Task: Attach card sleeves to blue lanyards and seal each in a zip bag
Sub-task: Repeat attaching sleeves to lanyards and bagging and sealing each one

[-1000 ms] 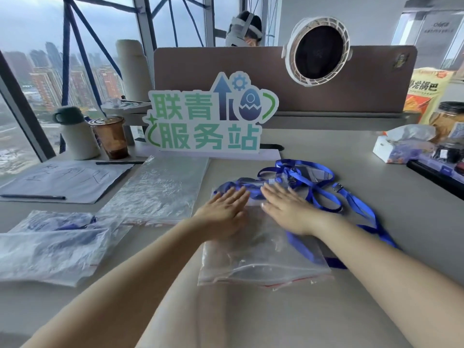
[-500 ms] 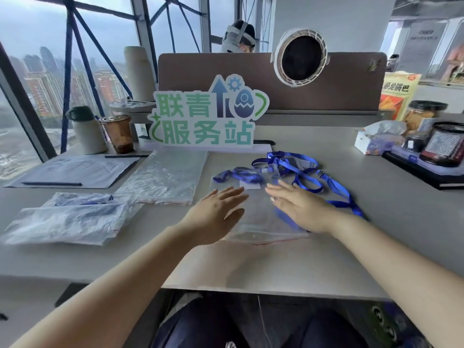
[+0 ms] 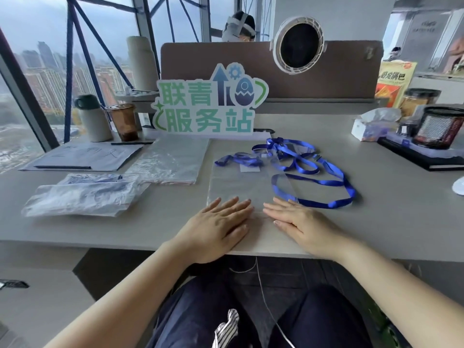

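A clear zip bag (image 3: 241,182) lies flat on the grey desk in front of me, with a folded blue lanyard (image 3: 238,159) and a white card inside at its far end. My left hand (image 3: 221,222) and my right hand (image 3: 298,219) press flat on the bag's near end, fingers straight, side by side near the desk's front edge. A second blue lanyard (image 3: 316,172) with a clear card sleeve (image 3: 293,150) lies loose to the right, partly over the bag's right edge.
Filled bags (image 3: 82,194) are piled at the left and a stack of clear bags (image 3: 173,159) lies behind them. A green sign (image 3: 208,106), a flask (image 3: 94,119), a cup (image 3: 123,121), papers, a tissue box (image 3: 371,126) and a mesh pot (image 3: 442,126) ring the desk.
Both hands have slid along the bag from its far end to its near end, pressing it flat. The view has tilted down, showing the desk edge and my lap.
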The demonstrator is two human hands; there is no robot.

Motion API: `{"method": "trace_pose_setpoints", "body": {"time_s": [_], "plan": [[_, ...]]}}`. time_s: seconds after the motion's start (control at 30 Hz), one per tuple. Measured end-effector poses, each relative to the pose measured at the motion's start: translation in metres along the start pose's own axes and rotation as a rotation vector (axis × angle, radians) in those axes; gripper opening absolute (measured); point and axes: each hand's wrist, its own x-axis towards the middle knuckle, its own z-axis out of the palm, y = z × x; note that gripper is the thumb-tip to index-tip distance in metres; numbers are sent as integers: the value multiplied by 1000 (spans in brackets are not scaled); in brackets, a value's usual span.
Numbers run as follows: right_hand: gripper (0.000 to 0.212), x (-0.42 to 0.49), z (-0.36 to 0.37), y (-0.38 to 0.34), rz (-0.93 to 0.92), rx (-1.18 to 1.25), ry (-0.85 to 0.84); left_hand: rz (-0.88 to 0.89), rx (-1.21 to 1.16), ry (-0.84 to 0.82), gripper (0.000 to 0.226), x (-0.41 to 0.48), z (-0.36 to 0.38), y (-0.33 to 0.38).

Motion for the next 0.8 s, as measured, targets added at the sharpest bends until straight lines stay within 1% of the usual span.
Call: {"method": "trace_pose_setpoints", "body": {"time_s": [0.07,0.13,0.2,0.3,0.5,0.6,0.7,0.8], "plan": [[39,0,1,0,3,4,3,9,-5,-1,70,-1,1,1],[38,0,2,1,4,-1,0,8,-21,-16,71,0,1,1],[37,1,2,2,5,-4,-4,3,-28,-22,69,0,1,1],[37,1,2,2,11,-1,-18,-5,-41,-26,57,1,0,2],[36,2,2,2,23,-4,-31,-11,-13,-43,50,1,-3,3],[36,2,1,1,31,-12,-30,-14,16,-47,51,1,-3,4],[36,1,1,-1,32,-16,-37,-20,18,-39,58,1,-3,6],[37,1,1,-2,44,-14,-54,-20,10,-18,57,2,-2,8]]}}
